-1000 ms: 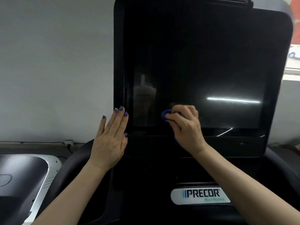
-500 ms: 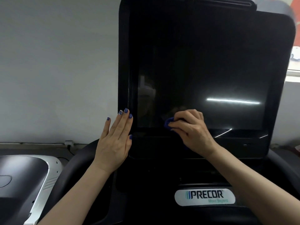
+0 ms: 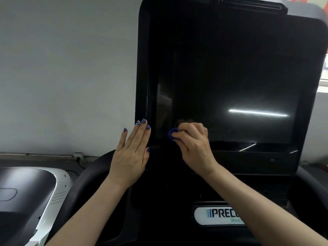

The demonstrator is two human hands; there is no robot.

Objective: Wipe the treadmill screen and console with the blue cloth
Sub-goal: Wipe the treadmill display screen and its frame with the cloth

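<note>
The right hand has its fingers curled around a bunched blue cloth and holds it against the lower left part of the screen. Only a small rounded fold of the cloth shows past the fingertips, with another dark blue bit peeking out under the wrist. The left hand lies flat with straight fingers, grasping nothing, its palm against the left edge of the black frame just beside the right hand; its nails are painted dark blue.

The screen is tall, glossy and dark, switched off, with a bright streak of reflected light across its right half. Below it sits the black console, carrying a white oval label that reads "PREC", the remaining letters covered by the right forearm. At the lower left stands a white and black machine before a grey wall.
</note>
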